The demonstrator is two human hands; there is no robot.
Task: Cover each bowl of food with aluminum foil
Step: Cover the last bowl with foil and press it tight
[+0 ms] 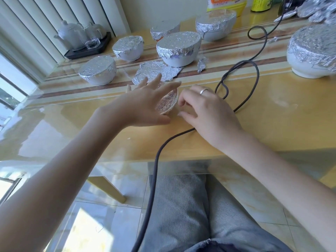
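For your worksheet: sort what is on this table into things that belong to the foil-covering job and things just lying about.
Belonging to the job:
small foil-topped bowl between the hands
left hand
right hand
covered bowls, e.g.
loose foil sheet

Lying about:
dark cable
tea set
yellow bag

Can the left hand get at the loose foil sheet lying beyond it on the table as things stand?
Probably yes. The left hand is open, its fingertips already close to the loose foil sheet, and nothing lies between them.
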